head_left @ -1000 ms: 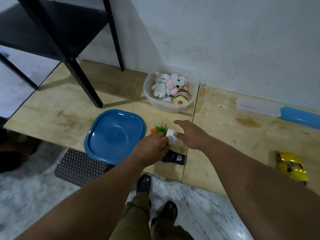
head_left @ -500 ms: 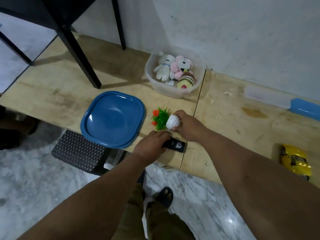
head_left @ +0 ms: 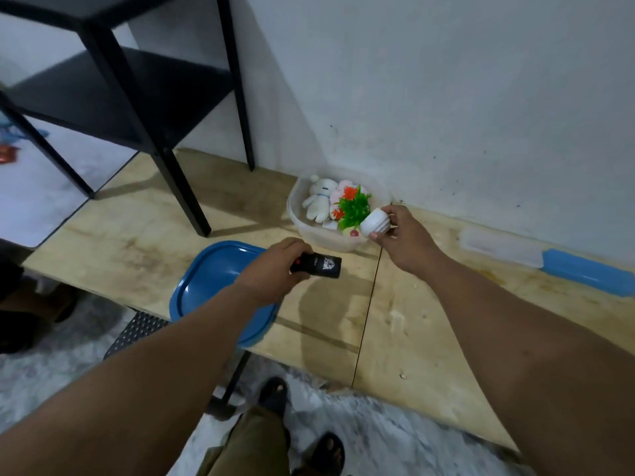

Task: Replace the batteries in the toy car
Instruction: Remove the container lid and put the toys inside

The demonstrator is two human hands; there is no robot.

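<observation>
My left hand grips a small black box-shaped device with a white logo, held just above the wooden platform next to the blue lid. My right hand holds a small white pot with a green and orange artificial plant, tilted sideways over the clear plastic tub. The yellow toy car is out of view now.
The clear tub holds plush toys against the white wall. A blue square lid lies at the platform's front edge. A black metal shelf stands at the left. A blue and clear flat piece lies at the right. My feet are below.
My left hand has picked the black device up off the platform. My right hand has lifted the potted plant up and back over the tub. The view has shifted left, losing the yellow car.
</observation>
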